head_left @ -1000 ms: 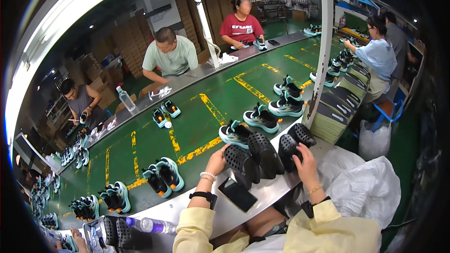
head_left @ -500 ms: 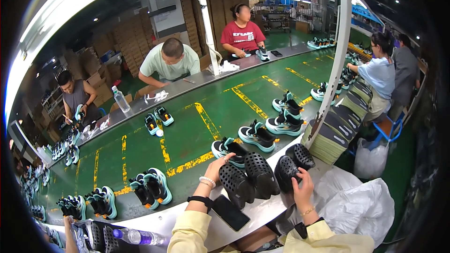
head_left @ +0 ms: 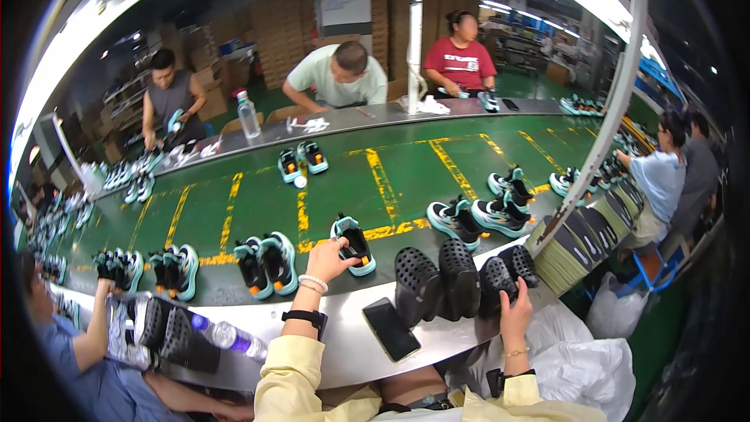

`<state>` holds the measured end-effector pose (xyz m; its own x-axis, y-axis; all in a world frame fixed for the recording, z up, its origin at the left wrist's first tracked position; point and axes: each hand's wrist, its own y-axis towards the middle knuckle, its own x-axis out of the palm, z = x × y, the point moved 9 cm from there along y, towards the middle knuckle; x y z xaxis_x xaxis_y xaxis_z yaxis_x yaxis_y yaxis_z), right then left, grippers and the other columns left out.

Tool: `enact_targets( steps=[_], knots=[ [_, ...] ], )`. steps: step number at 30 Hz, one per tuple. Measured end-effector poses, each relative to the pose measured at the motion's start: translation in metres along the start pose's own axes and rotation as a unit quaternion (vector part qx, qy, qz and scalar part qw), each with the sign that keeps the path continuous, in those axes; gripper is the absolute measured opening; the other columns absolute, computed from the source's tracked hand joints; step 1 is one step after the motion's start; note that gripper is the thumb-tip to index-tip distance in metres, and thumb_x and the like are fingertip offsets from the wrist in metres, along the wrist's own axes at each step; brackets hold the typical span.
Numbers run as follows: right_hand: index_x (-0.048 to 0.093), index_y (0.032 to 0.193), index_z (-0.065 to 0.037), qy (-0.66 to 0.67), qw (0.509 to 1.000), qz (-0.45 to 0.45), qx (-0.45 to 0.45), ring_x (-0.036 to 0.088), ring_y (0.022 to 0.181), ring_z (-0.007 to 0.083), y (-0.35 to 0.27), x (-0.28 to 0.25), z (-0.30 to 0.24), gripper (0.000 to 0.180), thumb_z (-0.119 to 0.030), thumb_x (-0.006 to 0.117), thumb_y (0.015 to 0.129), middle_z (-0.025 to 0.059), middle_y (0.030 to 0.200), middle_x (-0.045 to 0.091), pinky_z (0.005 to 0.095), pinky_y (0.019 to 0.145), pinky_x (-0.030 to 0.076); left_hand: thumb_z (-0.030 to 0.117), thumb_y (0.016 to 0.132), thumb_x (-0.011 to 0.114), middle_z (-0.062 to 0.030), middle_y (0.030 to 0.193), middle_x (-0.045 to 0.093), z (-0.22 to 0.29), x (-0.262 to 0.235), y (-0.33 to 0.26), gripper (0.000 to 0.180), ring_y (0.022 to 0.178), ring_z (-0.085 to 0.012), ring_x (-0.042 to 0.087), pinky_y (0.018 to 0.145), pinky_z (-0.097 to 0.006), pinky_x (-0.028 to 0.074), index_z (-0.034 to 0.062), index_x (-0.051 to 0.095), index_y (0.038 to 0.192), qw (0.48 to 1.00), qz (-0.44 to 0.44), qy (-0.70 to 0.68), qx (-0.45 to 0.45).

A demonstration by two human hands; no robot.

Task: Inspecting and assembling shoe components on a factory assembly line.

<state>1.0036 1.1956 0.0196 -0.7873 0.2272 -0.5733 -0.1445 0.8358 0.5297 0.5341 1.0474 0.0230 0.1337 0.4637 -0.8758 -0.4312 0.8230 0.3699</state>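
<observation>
On the green belt, my left hand (head_left: 326, 259) grips the collar of a black and mint sneaker (head_left: 359, 247). The sneaker's toe points away from me, with a matching pair (head_left: 266, 266) just to its left. My right hand (head_left: 516, 311) is closed around the near edge of a black perforated clog (head_left: 497, 280), which leans beside another clog (head_left: 524, 264) at the edge of the white table. Two larger black clogs (head_left: 439, 281) stand to their left. A dark phone (head_left: 391, 330) lies between my two arms.
More sneakers (head_left: 500, 215) stand on the belt (head_left: 422, 168) to the right. A white post (head_left: 605, 121) rises beyond the stacked green-edged pads (head_left: 582, 230). White plastic bags (head_left: 582, 367) lie at right. Several people work around the belt; a co-worker's hand (head_left: 105, 289) is at far left.
The view has turned left. My left hand has carried the sneaker leftward along the belt, away from the other sneakers and toward the pair. My right hand stays at the clog.
</observation>
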Motion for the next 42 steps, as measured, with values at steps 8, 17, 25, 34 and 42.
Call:
enact_targets(
  steps=[8,17,25,34,42],
  knots=[
    [0.064,0.111,0.004,-0.201,0.974,-0.108,0.018,0.065,0.089,0.0468,0.03,0.005,0.012,0.057,-0.043,0.076,0.082,0.0287,0.092,0.068,0.0507,0.078,0.052,0.042,0.078,0.077,-0.0117,0.114,0.067,-0.026,-0.024,-0.081,0.053,0.103,-0.0308,0.066,0.086,-0.041,0.053,0.0133,0.062,0.119,0.989,0.018,-0.094,-0.115],
    [0.066,0.105,0.004,-0.218,0.971,-0.092,-0.005,0.066,0.09,0.0466,0.041,-0.008,0.001,0.056,-0.044,0.077,0.08,0.029,0.092,0.068,0.0509,0.08,0.052,0.03,0.08,0.076,-0.0191,0.14,0.05,-0.018,0.026,-0.125,0.077,0.122,-0.0398,0.055,0.101,-0.045,0.047,0.022,0.04,0.148,0.968,0.086,-0.198,-0.127],
    [0.065,0.102,0.006,0.135,0.986,-0.013,-0.093,0.06,0.064,0.0107,0.062,-0.065,-0.201,0.032,-0.02,0.076,0.087,0.0114,0.073,0.068,0.0301,0.06,0.048,0.023,0.082,0.073,-0.0174,0.139,0.05,-0.029,0.028,-0.136,0.061,0.125,-0.0391,0.05,0.105,-0.045,0.044,0.0181,0.05,0.137,0.953,0.158,-0.218,-0.138],
    [0.065,0.071,0.012,-0.034,0.897,-0.372,-0.235,0.065,0.048,0.026,-0.006,0.156,-0.365,0.047,-0.031,0.08,0.078,0.0166,0.056,0.064,0.0359,0.051,0.051,0.013,0.083,0.071,-0.019,0.137,0.049,-0.035,0.031,-0.126,0.053,0.121,-0.0397,0.055,0.101,-0.043,0.048,0.0109,0.051,0.132,0.939,0.191,-0.241,-0.152],
    [0.064,0.078,0.017,-0.067,0.776,-0.617,-0.114,0.071,0.055,0.0292,-0.017,0.305,-0.332,0.049,-0.029,0.078,0.084,0.0238,0.067,0.068,0.0355,0.048,0.06,0.016,0.085,0.067,-0.0172,0.142,0.049,-0.044,0.035,-0.14,0.054,0.122,-0.0373,0.055,0.1,-0.044,0.049,0.0129,0.049,0.136,0.92,0.182,-0.269,-0.219]
  ],
)
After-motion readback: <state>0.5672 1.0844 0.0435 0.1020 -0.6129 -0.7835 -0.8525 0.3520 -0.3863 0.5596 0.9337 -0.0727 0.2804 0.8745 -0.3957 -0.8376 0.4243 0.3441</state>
